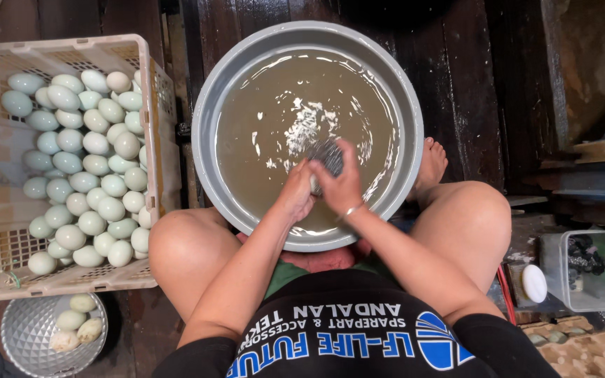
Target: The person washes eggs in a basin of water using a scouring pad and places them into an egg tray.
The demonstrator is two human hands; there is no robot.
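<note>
A wide grey basin (208, 126) of murky brown water sits between my knees. Both hands meet over the water near its front. My left hand (295, 192) closes around a pale egg (314, 185), mostly hidden by my fingers. My right hand (341, 182) presses a metal scouring pad (325, 155) against that egg. A thin bracelet circles my right wrist.
A beige plastic crate (166, 161) at the left is packed with several pale green eggs (82, 161). A small silver bowl (29, 336) at lower left holds three eggs. A clear plastic container (600, 245) and a cardboard egg tray (561, 343) lie at right.
</note>
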